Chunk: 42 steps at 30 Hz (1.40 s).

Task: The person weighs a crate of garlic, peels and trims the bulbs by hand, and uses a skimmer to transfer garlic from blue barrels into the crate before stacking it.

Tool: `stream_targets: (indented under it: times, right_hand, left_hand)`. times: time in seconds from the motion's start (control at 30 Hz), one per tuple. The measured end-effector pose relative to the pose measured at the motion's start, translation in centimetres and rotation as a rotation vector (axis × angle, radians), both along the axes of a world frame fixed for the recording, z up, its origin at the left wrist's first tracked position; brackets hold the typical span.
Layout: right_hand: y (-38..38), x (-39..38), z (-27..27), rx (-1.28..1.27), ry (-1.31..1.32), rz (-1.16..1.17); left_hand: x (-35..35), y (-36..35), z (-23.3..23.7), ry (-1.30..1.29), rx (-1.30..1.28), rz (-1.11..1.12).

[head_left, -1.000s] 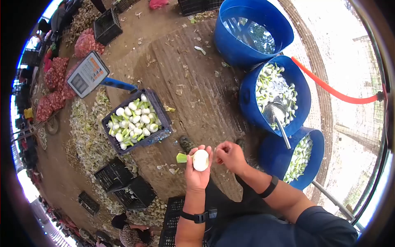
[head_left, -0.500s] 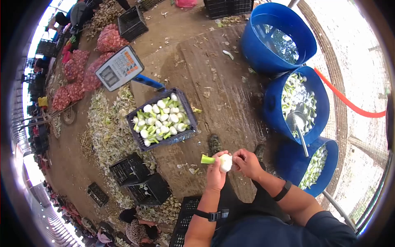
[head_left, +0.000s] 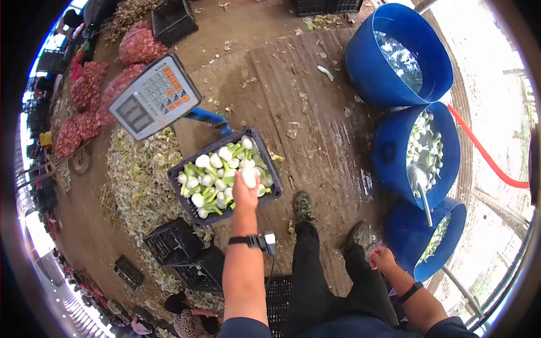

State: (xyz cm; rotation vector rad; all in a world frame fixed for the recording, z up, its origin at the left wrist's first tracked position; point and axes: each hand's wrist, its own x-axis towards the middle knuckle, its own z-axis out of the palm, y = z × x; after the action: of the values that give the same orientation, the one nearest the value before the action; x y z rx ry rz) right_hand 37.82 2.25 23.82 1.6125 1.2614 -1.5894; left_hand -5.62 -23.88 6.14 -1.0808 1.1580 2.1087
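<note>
You are standing on a brown boarded floor [head_left: 315, 118], which is showing dark, wet-looking streaks and scattered pale scraps. Along its right-hand edge three blue tubs [head_left: 390, 153] are standing in a row: the far one is holding water, while the middle and near ones are holding white-and-green pieces. A metal ladle [head_left: 425, 208] is leaning in the middle tub, and a red hose [head_left: 490, 156] is curving beside it. To the left, a digital scale head [head_left: 155, 96] is rising on a blue post [head_left: 207, 118]; beyond it, a heap of husks [head_left: 149, 180] and red net sacks [head_left: 141, 45] are lying on the ground. Your left hand [head_left: 245, 196] is gripping a white bulb [head_left: 248, 177], which is resting at the fingers, above a dark crate [head_left: 271, 196] filled with similar bulbs [head_left: 205, 194]. Whether it is touching those beneath, you cannot tell. Your right hand [head_left: 383, 258] is hanging near the nearest tub, fingers curling; whether they are enclosing anything, you cannot tell.
</note>
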Motion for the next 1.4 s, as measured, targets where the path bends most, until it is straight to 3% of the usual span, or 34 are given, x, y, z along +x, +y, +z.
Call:
stream_targets:
  times: [0.03,0.07,0.1,0.17,0.23,0.27,0.3,0.33,0.4,0.47,0.57,0.6,0.77,0.97,1.03,1.07,1.1,1.13,1.17,1.2,1.23,1.27,1.3,1.4]
  right_hand:
    - [0.0,0.7,-0.3,-0.002,-0.041,0.028]
    - [0.0,1.5,-0.7,-0.007,-0.054,0.013]
    - [0.0,2.4,-1.0,-0.006,-0.075,0.003]
    - [-0.2,4.0,-1.1,-0.056,-0.066,-0.017]
    - [0.1,3.6,0.0,-0.063,-0.059,0.023]
    - [0.4,3.3,0.3,-0.058,-0.057,0.076]
    - [0.5,3.4,0.5,-0.069,-0.046,0.045]
    - [0.8,3.9,0.5,-0.078,-0.036,0.017]
    - [1.6,3.6,2.0,-0.054,0.044,0.031]
    - [2.7,3.2,3.5,-0.014,0.107,0.045]
    - [4.6,3.0,6.2,0.061,0.118,0.041]
    - [5.2,2.8,7.1,0.097,0.148,0.031]
    - [6.6,5.1,9.5,0.235,0.257,0.000]
    - [8.6,11.2,9.1,0.258,0.053,0.091]
    - [8.3,14.3,8.1,0.287,0.336,0.031]
    - [7.9,16.6,5.1,0.577,0.350,0.151]
    - [7.3,16.5,6.8,0.513,0.329,0.132]
    - [6.8,15.7,8.8,0.450,0.306,0.115]
    - [6.1,15.4,10.4,0.713,0.263,0.390]
    - [5.9,15.4,11.8,0.451,0.111,0.274]
    - [4.8,15.9,12.7,0.614,0.153,0.271]
    - [4.4,15.9,13.9,0.517,0.084,0.131]
    - [3.6,16.7,14.1,0.424,0.097,-0.121]
    - [1.3,21.8,12.7,0.408,0.077,-0.311]
  left_hand:
    - [-1.6,-0.6,-2.0,-0.026,0.047,0.028]
    - [-3.0,-0.5,-2.3,-0.246,-0.080,0.073]
    - [-3.3,-1.1,-3.4,-0.299,-0.180,0.067]
    - [-2.3,-1.4,-4.2,-0.212,-0.267,-0.087]
    - [0.8,-3.0,-4.0,-0.173,-0.165,-0.261]
    - [2.9,-1.4,0.1,-0.120,-0.225,-0.210]
    - [4.6,-1.6,0.9,-0.165,-0.137,-0.142]
    - [7.4,-2.5,0.8,-0.114,-0.234,-0.285]
    - [11.7,-2.6,4.5,-0.083,-0.192,-0.383]
    - [16.6,-2.6,7.4,-0.177,-0.317,-0.396]
    - [22.2,-3.9,9.5,-0.179,-0.356,-0.622]
    - [23.5,-4.2,10.1,-0.162,-0.352,-0.602]
    - [26.7,-5.2,12.5,-0.215,-0.388,-0.814]
    - [26.9,-5.8,13.8,-0.189,-0.458,-0.841]
    - [26.8,-5.6,13.9,-0.155,-0.429,-0.834]
    - [27.0,-6.5,13.7,-0.108,-0.245,-0.769]
    - [26.7,-5.9,14.1,-0.115,-0.307,-0.810]
    - [26.5,-6.3,13.8,-0.117,-0.177,-0.789]
    - [26.3,-8.0,11.0,-0.168,0.134,-0.734]
    - [25.7,-6.8,13.1,-0.173,0.049,-0.786]
    - [24.7,-7.3,10.7,-0.294,0.118,-0.843]
    - [24.8,-5.6,12.9,-0.175,-0.166,-0.956]
    - [24.6,-4.2,13.7,-0.181,-0.239,-1.029]
    - [24.3,-2.5,15.4,-0.140,-0.386,-1.207]
